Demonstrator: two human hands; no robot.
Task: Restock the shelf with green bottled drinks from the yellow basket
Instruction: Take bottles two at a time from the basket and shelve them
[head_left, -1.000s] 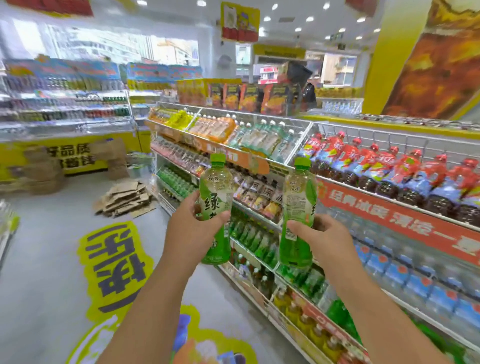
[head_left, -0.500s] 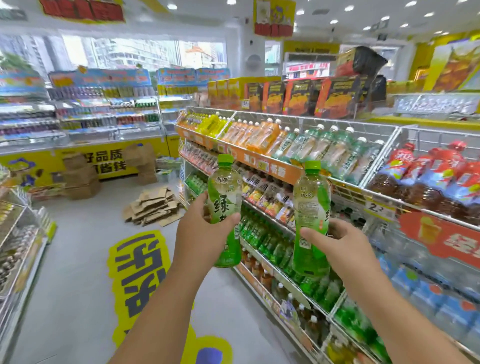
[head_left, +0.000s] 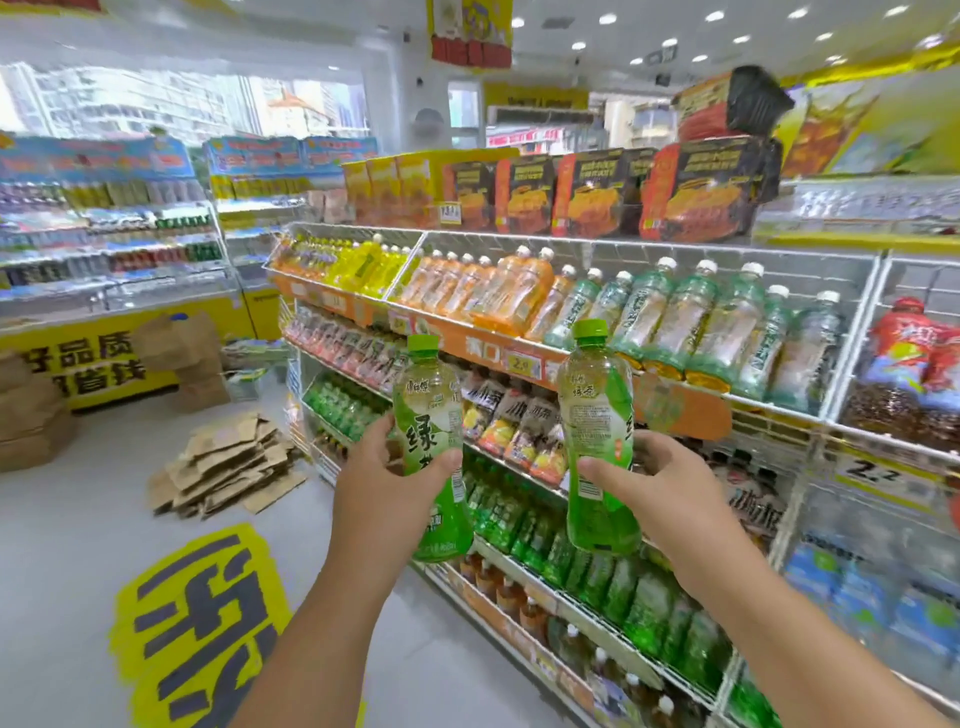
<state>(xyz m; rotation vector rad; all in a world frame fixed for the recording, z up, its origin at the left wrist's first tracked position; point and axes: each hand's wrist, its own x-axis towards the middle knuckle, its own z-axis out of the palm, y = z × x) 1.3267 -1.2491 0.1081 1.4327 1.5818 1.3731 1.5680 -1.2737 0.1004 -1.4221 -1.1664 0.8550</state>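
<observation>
While facing shelf (head_left: 597, 525), both hands raised, each gripping one green bottle upright. Left hand (head_left: 384, 478) round left bottle (head_left: 431, 447); right hand (head_left: 660, 488) round right bottle (head_left: 597, 436). Bottles apart, before middle tiers. Flattened cardboard (head_left: 228, 467) on floor.

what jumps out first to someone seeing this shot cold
Two green bottles held upright mid-frame: one in the left hand, bottle, one in the right hand, bottle. Behind them runs the drinks shelf, and flattened cardboard lies on the floor at left.
</observation>
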